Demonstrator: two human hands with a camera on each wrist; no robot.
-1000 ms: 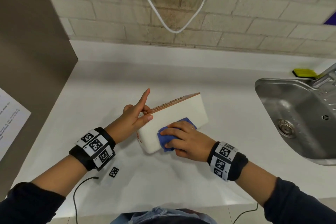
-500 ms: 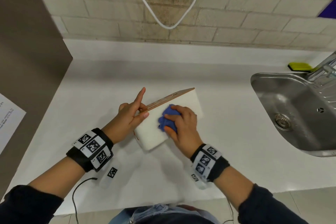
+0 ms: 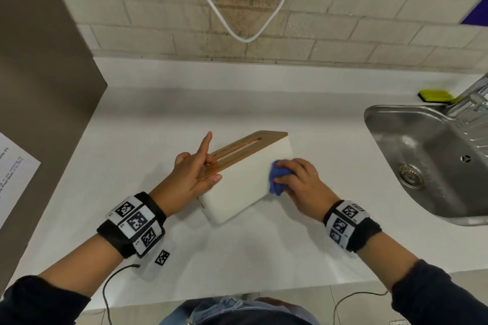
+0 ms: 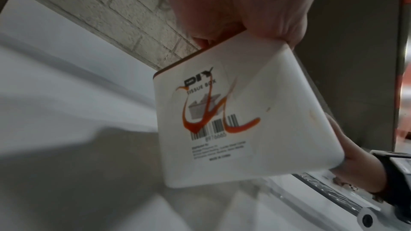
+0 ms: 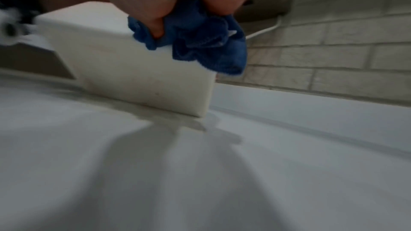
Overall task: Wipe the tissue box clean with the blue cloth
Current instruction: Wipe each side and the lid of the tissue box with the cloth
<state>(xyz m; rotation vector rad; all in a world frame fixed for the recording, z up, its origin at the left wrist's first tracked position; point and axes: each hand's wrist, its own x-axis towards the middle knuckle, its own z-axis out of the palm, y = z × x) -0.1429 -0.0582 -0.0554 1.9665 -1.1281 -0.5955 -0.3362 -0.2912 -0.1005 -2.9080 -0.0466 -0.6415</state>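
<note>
The white tissue box (image 3: 237,187) with a wooden slotted lid stands tipped on its long side on the white counter (image 3: 237,266). My left hand (image 3: 207,166) holds its near left end, thumb on the white face, fingers on the lid, index finger sticking up. My right hand (image 3: 298,182) grips the crumpled blue cloth (image 3: 277,179) and presses it on the box's right edge. The left wrist view shows the box's end face (image 4: 244,120), its label smeared with an orange-red stain (image 4: 200,117). In the right wrist view the cloth (image 5: 200,46) hangs over the box's upper corner (image 5: 138,73).
A steel sink (image 3: 390,119) is set in the counter at the right, with a tap (image 3: 472,97) and a yellow sponge (image 3: 434,95) behind it. A brown cabinet panel (image 3: 39,87) closes the left side. A white cable (image 3: 237,31) hangs on the brick wall.
My right hand has slid the cloth along the white face from the near left end to the far right edge. The left hand keeps its hold, and the lid shows more.
</note>
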